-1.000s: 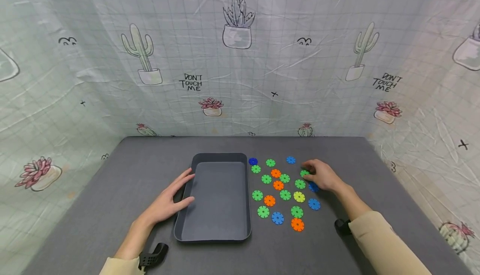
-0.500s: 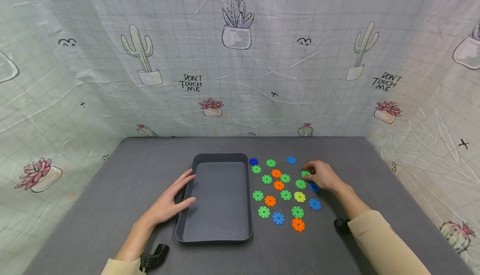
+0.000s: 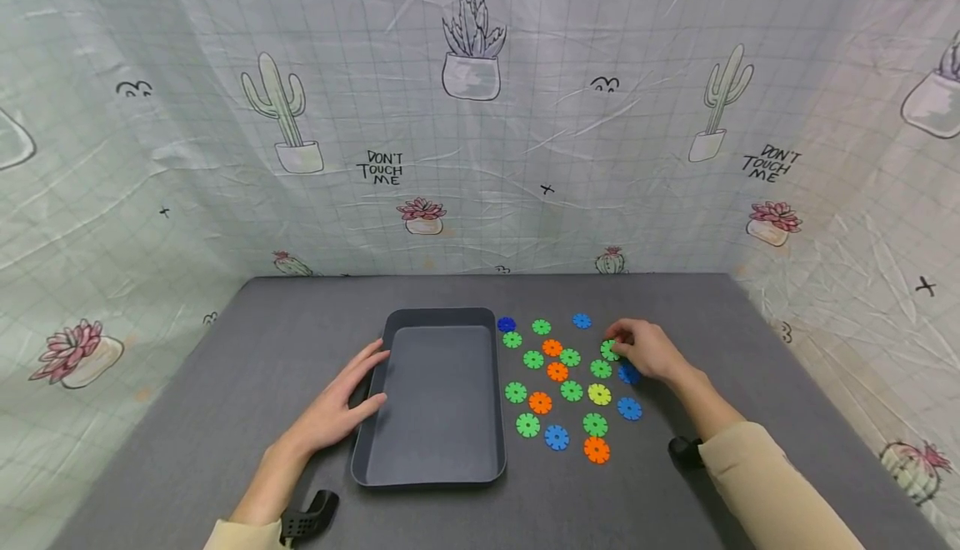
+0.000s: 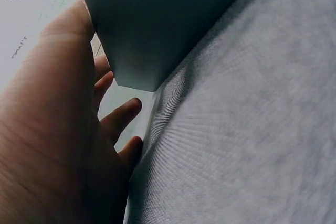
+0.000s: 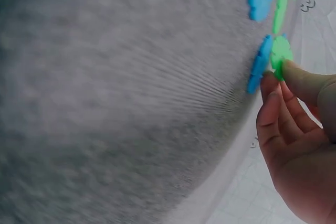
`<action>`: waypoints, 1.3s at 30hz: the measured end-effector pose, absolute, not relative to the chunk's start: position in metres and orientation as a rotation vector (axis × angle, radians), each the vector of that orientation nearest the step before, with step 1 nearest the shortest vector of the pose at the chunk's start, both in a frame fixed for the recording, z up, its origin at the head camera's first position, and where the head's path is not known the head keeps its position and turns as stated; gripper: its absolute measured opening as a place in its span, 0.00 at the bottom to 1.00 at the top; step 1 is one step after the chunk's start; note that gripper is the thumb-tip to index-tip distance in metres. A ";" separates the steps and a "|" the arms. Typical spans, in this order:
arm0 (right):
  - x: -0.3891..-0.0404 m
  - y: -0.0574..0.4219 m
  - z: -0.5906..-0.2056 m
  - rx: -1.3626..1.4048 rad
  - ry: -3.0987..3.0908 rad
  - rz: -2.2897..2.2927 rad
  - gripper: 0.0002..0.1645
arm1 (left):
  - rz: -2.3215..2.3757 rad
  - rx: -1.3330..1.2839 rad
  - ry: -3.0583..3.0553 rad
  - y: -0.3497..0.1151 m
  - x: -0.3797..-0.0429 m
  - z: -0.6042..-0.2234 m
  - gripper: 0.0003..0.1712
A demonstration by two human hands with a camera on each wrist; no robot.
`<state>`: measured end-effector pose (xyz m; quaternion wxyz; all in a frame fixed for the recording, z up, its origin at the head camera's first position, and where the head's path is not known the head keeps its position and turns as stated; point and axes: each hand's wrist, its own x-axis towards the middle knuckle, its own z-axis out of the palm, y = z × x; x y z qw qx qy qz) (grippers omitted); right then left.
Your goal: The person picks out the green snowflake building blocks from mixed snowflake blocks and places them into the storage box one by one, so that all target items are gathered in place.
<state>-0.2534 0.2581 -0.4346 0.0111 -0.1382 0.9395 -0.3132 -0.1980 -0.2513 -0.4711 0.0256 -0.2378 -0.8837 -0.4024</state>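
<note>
In the head view my right hand [image 3: 651,350] pinches a green notched plastic disc [image 3: 609,351] between thumb and fingers. The disc stands tilted off the tabletop; the right wrist view shows that green disc [image 5: 281,56] under the thumb, with a blue disc [image 5: 259,64] right beside it. My left hand [image 3: 330,410] lies at the left side of a dark grey rectangular tray [image 3: 427,482], its fingers spread and fairly straight at the rim. From the left wrist, the tray's outer wall [image 4: 157,24] is close to the hand [image 4: 58,108].
Several notched discs lie flat right of the tray, among them an orange disc [image 3: 597,450], a yellow disc [image 3: 599,394] and a dark blue disc [image 3: 506,325]. The grey table [image 3: 570,508] ends at a printed cloth backdrop [image 3: 480,158].
The green disc in my right hand has tipped up from the table, its face now turned more toward the head camera. My left hand stays by the tray.
</note>
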 end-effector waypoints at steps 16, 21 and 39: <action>-0.255 0.238 -0.413 -0.377 2.749 -1.249 0.13 | -1.225 -0.732 -2.737 -0.251 -0.199 -0.472 0.36; -0.257 0.216 -0.405 -0.413 2.686 -1.318 0.14 | -1.202 -0.741 -2.732 -0.251 -0.198 -0.472 0.36; -0.270 0.147 -0.392 -0.475 2.549 -1.462 0.15 | -1.171 -0.703 -2.745 -0.252 -0.198 -0.473 0.36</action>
